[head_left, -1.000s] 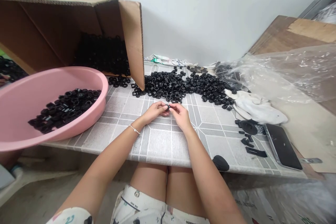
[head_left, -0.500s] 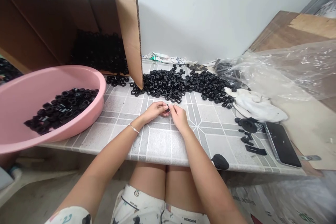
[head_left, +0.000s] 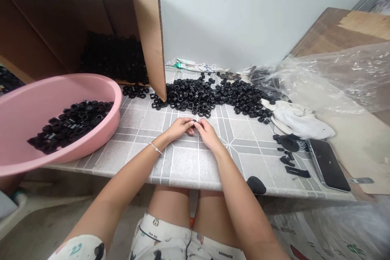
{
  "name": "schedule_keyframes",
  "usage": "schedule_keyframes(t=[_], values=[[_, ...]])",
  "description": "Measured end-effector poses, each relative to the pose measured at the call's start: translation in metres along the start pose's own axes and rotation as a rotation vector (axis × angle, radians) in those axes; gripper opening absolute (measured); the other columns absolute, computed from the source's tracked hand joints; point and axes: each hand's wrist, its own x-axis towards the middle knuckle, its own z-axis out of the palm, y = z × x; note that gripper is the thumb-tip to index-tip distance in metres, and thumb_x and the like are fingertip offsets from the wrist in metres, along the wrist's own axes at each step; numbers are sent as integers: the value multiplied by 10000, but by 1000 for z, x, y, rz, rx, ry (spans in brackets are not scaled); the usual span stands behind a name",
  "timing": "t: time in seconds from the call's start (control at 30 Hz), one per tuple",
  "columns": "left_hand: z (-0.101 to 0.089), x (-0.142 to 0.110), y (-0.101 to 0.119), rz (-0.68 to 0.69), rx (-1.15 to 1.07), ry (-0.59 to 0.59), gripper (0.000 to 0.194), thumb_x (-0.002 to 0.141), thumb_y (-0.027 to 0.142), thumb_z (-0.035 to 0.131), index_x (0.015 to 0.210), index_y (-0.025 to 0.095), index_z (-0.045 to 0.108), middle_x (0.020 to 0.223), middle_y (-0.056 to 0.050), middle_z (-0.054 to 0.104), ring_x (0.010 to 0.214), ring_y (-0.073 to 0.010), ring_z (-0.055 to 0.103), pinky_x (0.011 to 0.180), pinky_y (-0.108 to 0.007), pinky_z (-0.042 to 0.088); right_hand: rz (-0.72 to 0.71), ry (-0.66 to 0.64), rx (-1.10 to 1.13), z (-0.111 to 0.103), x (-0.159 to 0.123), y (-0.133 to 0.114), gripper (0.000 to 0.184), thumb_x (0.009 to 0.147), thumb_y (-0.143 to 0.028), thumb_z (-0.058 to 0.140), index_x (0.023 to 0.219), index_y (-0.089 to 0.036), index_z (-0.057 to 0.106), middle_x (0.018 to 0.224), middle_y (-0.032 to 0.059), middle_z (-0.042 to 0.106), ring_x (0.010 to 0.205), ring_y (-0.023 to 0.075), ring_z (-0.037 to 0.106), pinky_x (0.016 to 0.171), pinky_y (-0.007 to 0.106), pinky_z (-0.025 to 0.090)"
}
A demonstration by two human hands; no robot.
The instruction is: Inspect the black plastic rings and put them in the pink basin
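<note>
My left hand and my right hand meet above the grey tiled table top. Their fingertips pinch a small black hex nut, mostly hidden by my fingers. Just beyond them spreads a large pile of black hex nuts, not touching my hands. To the left, a pink plastic basin holds a layer of similar nuts. A thin bracelet circles my left wrist.
A cardboard box lies on its side at the back left, with black nuts inside. On the right are a white cloth, clear plastic sheeting, black parts and a dark tablet or phone.
My hands stay together over the same spot, with slight finger shifts around the nut. The whole scene sits a little higher in the view.
</note>
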Motion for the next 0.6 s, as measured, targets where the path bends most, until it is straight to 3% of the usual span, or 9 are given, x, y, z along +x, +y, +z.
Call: schedule_keyframes(t=[0.17,0.3,0.4,0.6], values=[[-3,2,1,-58,-26,4,384,789,469,677,781,89,622,635,-59,670,577,-117,641,619,-233,528,-146,18,-115,3,-1,3,221,879,-411,434,748,-235,408,797,20,496,772,189,490,727,331,425],[-4,2,1,-108,-16,59,396,801,479,659,732,90,630,556,-44,633,507,-104,597,536,-209,478,-211,3,-151,3,-3,0,140,878,-342,442,797,-239,393,833,29,480,785,192,481,738,338,426],[-3,2,2,-127,-48,91,395,811,478,647,726,92,629,530,-26,600,472,-86,551,502,-199,433,-219,-3,-154,1,-5,-5,78,872,-308,448,876,-233,424,824,27,479,773,194,490,732,338,423],[-2,3,5,-123,-129,89,391,817,485,636,744,101,611,579,-8,566,514,-65,513,536,-192,408,-167,3,-132,-6,-5,-12,167,869,-398,501,910,-237,480,743,-3,500,683,179,503,667,309,398]])
